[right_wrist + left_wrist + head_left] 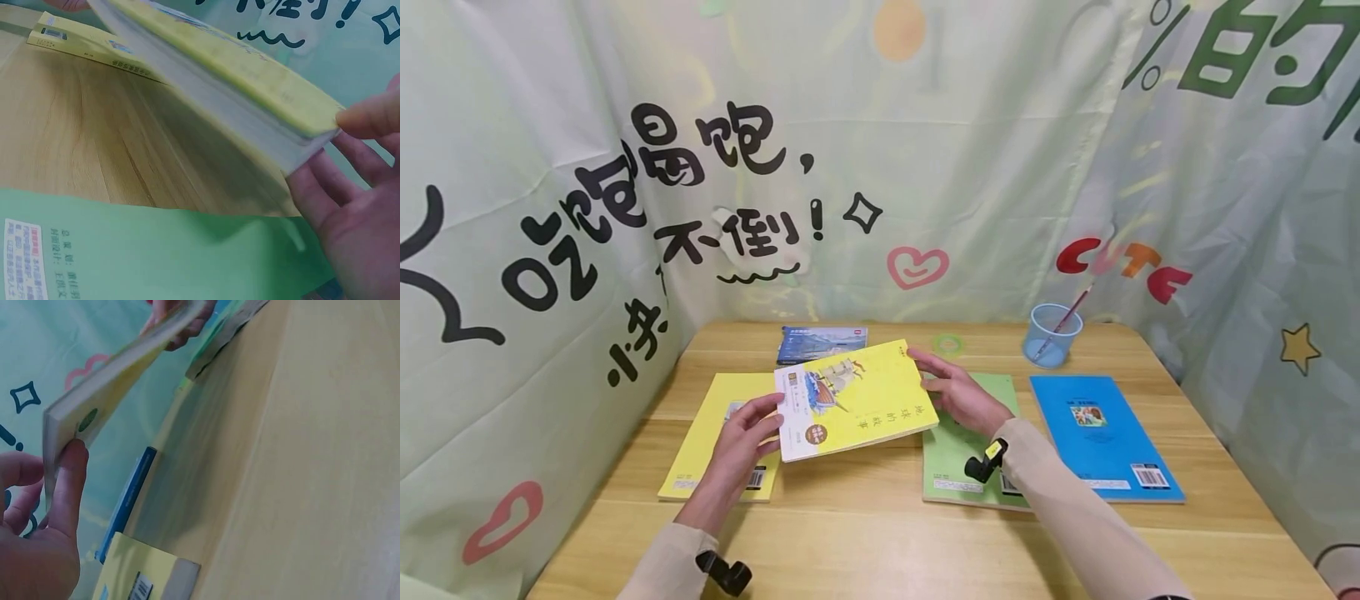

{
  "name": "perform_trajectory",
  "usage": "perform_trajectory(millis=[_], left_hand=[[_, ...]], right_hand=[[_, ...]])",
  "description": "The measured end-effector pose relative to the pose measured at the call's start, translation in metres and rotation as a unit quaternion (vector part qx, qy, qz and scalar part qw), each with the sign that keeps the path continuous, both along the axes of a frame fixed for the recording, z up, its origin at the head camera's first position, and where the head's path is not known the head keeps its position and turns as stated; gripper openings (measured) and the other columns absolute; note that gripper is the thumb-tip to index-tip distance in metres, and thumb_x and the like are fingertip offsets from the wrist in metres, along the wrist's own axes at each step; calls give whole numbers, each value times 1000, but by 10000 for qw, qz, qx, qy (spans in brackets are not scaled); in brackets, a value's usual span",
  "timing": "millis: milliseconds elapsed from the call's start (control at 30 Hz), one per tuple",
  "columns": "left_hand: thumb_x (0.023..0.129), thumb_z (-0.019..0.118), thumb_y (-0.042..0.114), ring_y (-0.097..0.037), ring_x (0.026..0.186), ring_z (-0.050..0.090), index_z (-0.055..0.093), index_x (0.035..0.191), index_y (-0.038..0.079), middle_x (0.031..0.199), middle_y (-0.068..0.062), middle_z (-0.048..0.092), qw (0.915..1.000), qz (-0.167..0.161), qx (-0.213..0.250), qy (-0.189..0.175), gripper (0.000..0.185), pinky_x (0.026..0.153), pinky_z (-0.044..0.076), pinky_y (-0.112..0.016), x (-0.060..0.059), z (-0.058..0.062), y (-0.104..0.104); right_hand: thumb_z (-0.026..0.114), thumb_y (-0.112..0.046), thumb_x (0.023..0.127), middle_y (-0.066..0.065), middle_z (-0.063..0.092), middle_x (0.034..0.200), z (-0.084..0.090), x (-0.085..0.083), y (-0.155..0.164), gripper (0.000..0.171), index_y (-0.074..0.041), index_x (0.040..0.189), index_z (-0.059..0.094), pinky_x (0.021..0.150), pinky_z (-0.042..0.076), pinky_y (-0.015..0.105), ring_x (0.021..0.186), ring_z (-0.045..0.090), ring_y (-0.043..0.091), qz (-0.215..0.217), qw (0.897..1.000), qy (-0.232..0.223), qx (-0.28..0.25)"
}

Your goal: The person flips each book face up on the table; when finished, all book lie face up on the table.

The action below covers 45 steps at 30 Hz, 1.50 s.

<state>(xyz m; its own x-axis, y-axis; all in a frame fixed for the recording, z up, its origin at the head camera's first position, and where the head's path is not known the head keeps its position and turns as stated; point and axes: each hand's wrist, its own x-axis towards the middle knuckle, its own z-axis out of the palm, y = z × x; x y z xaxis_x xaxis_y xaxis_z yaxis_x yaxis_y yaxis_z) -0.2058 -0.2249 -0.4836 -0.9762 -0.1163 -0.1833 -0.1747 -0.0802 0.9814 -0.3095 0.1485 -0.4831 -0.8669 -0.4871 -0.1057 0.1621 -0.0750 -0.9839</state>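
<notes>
Between my two hands a yellow book (pixel 880 387) with a sailing ship on its cover is held above the table, tilted, its right side higher. My left hand (pixel 741 446) grips its white left edge. At the far right corner, my right hand (pixel 966 392) pinches the book, thumb on the cover and fingers beneath, as the right wrist view shows. Under and beside that hand lies a green book (pixel 958 467), partly covered by the forearm. A second yellow book (pixel 700 442) lies flat below the left hand, its right part hidden behind the hand and the raised book.
On the wooden table (pixel 850 533) a blue book (pixel 1105 433) lies to the right. Behind the raised book is a dark blue book or box (pixel 823 340). A blue cup (pixel 1052 337) with a pencil stands at the back right. Printed curtains (pixel 985 183) enclose the table.
</notes>
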Motion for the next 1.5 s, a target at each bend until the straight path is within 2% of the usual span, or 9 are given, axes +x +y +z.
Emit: perform_trajectory(millis=[100, 267, 500, 700, 800, 967, 1067, 1300, 1500], left_hand=[[111, 62, 15, -15, 109, 69, 56, 157, 16, 139, -5, 57, 10000, 9, -16, -64, 46, 87, 65, -27, 0, 0, -1], [113, 60, 18, -13, 109, 70, 56, 159, 21, 132, -6, 55, 9998, 130, 85, -100, 46, 88, 66, -25, 0, -1, -2], [112, 60, 10, -12, 103, 71, 50, 162, 20, 146, -6, 56, 9999, 99, 82, -96, 52, 84, 66, -25, 1, -3, -4], [111, 62, 13, -12, 99, 72, 53, 153, 12, 120, -2, 64, 9995, 304, 8, 34, 43, 82, 67, -26, 2, -5, -5], [111, 63, 12, -12, 99, 71, 54, 152, 11, 121, -4, 62, 9993, 349, -123, 39, 42, 83, 67, -26, 2, -5, -5], [110, 60, 10, -14, 102, 69, 49, 160, 16, 143, -10, 53, 9991, 277, -290, -113, 51, 84, 67, -26, 3, -3, -7], [111, 58, 11, -16, 99, 71, 51, 157, 14, 138, -12, 55, 9990, 298, -273, -176, 46, 84, 68, -28, 4, -4, -9], [113, 59, 17, -17, 92, 77, 57, 143, 4, 119, -9, 64, 9985, 208, -470, -194, 32, 85, 70, -33, 8, -2, -11], [110, 65, 12, -21, 89, 78, 63, 135, -2, 111, -12, 66, 9952, -455, -812, -305, 29, 83, 71, -35, 15, 2, -15]], right_hand=[[50, -1, 112, 15, 37, 171, -2, 0, 1, 64, -18, 172, 35, 99, 64, 33, 125, 69, 17, 143, 9998, -60, -113], [53, -6, 114, 15, 58, 147, -2, 2, 0, 50, -7, 164, 47, 96, 65, 27, 117, 72, 15, -134, 9997, -117, -149], [44, 1, 113, 15, 31, 178, -2, 2, 2, 63, -12, 173, 29, 98, 65, 30, 125, 71, 14, 561, 9970, -280, -452], [47, -3, 115, 16, 50, 164, -3, 4, 4, 55, -6, 169, 36, 103, 64, 31, 124, 73, 16, 451, 9961, -425, -635], [49, -6, 116, 15, 57, 156, -2, 5, 3, 51, -2, 166, 40, 106, 63, 34, 123, 74, 18, 282, 9969, -388, -625], [43, 0, 113, 18, 41, 172, -1, 5, 3, 60, -7, 171, 31, 115, 58, 43, 128, 69, 18, 542, 9948, -475, -721], [41, 6, 110, 20, 35, 175, -2, 4, 3, 64, -5, 172, 29, 121, 54, 46, 132, 67, 18, 613, 9928, -540, -878], [45, 3, 113, 21, 54, 159, -4, 4, 0, 50, 4, 163, 41, 115, 58, 42, 126, 71, 20, -43, 9961, -255, -847], [51, -4, 114, 17, 64, 141, -2, 0, -9, 40, 3, 153, 54, 106, 63, 33, 113, 73, 18, -795, 9965, -14, -271]])
